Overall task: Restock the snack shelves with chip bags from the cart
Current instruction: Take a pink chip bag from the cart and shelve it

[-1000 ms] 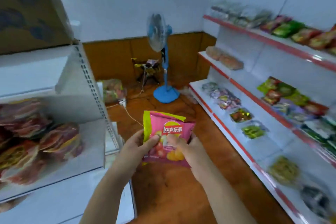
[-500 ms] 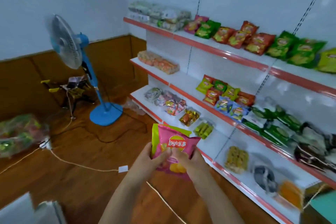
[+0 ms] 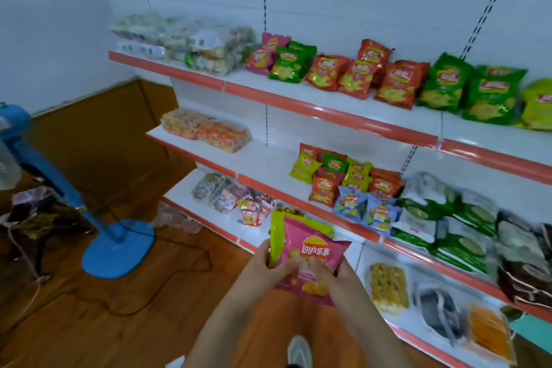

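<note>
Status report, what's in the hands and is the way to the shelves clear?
Left hand and right hand both grip a pink Lay's chip bag, a yellow-green bag behind it. Red-edged white shelves ahead. Nothing between.

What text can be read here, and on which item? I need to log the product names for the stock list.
"Lay's 乐事" on the pink chip bag, held by the left hand and right hand.
The yellow-green bag behind it: no print shows.
Chip bags on the top shelf and middle shelf: similar red logos, too blurred to read.
</note>
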The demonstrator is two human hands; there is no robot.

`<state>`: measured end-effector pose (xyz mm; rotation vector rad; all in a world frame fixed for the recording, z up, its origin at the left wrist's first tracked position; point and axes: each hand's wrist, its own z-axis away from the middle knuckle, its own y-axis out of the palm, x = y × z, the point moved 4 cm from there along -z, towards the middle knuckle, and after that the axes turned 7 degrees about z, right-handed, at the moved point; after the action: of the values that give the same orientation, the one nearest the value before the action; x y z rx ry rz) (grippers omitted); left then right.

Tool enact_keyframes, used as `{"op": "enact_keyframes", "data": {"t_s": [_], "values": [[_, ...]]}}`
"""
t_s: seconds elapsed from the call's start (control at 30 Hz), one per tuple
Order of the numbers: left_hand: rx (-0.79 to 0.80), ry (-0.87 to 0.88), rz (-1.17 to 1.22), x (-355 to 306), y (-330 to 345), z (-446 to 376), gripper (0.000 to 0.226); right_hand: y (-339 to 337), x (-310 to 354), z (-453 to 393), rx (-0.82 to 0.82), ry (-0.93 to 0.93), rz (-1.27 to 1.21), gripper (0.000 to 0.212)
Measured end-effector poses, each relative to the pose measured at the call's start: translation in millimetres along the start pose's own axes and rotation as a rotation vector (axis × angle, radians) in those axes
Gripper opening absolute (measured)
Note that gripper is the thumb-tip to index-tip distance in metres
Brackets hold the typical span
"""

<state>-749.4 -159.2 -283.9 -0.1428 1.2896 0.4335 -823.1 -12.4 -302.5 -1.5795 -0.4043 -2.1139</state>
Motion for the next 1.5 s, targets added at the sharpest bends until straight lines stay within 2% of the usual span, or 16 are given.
{"op": "enact_keyframes", "data": {"t_s": [0.07, 0.2, 0.23, 0.33, 0.4, 0.47, 0.57, 0.67, 0.77, 0.83, 0.9, 0.97, 1.07, 1.23, 1.3, 1.5], "values": [[-0.024, -0.013, -0.011, 1.8, -6.9, -56.1, 0.035, -3.9, -3.0, -50.2, -0.010, 0.035, -0.033, 0.059], [-0.012, -0.037, -0.018, -6.3, -17.7, -163.0, 0.053, -7.5, -8.1, -155.9, -0.024, 0.107, -0.046, 0.083], [-0.009, -0.050, -0.020, -8.9, -20.3, -188.7, 0.056, -9.6, -10.2, -182.9, -0.026, 0.125, -0.044, 0.081], [0.012, -0.104, -0.062, -8.2, -33.4, -266.6, 0.066, -11.3, -5.2, -245.6, -0.045, 0.155, -0.016, 0.048], [0.025, -0.115, -0.074, -5.5, -41.4, -315.2, 0.068, -13.4, -6.4, -289.3, -0.044, 0.172, 0.020, 0.037], [0.040, -0.139, -0.095, 2.9, -46.0, -357.3, 0.061, -10.7, -10.5, -330.8, -0.070, 0.169, 0.074, 0.039], [0.028, -0.103, -0.190, 28.9, -56.6, -414.1, 0.032, -5.2, -38.2, -383.7, -0.154, 0.195, 0.152, 0.045], [0.047, -0.122, -0.290, 71.1, -72.5, -471.7, 0.055, 6.7, -61.8, -422.0, -0.241, 0.234, 0.124, 0.046], [0.124, -0.075, -0.320, 99.5, -80.4, -523.4, 0.053, 18.0, -87.1, -460.2, -0.314, 0.263, 0.080, 0.045], [0.159, -0.029, -0.337, 108.6, -82.8, -551.2, 0.045, 21.3, -109.2, -485.3, -0.391, 0.279, 0.067, 0.060], [0.213, -0.003, -0.268, 112.0, -84.0, -573.1, 0.044, 25.4, -122.7, -504.4, -0.441, 0.290, 0.061, 0.066], [0.282, 0.001, -0.239, 113.8, -81.0, -591.0, 0.045, 27.4, -128.0, -519.9, -0.501, 0.256, 0.076, 0.057], [0.329, 0.026, -0.326, 127.8, -82.4, -616.4, 0.050, 25.0, -129.6, -542.1, -0.539, 0.215, 0.118, 0.054], [0.114, 0.045, -0.712, 149.2, -98.2, -625.8, 0.047, 21.9, -134.9, -565.3, -0.530, 0.226, 0.259, 0.069], [0.051, 0.023, -0.755, 149.4, -101.7, -616.7, 0.052, 18.4, -132.4, -571.2, -0.532, 0.254, 0.327, 0.069], [0.085, 0.107, -0.850, 149.6, -106.4, -601.9, 0.039, 23.4, -123.8, -557.4, -0.561, 0.230, 0.504, 0.066]]}}
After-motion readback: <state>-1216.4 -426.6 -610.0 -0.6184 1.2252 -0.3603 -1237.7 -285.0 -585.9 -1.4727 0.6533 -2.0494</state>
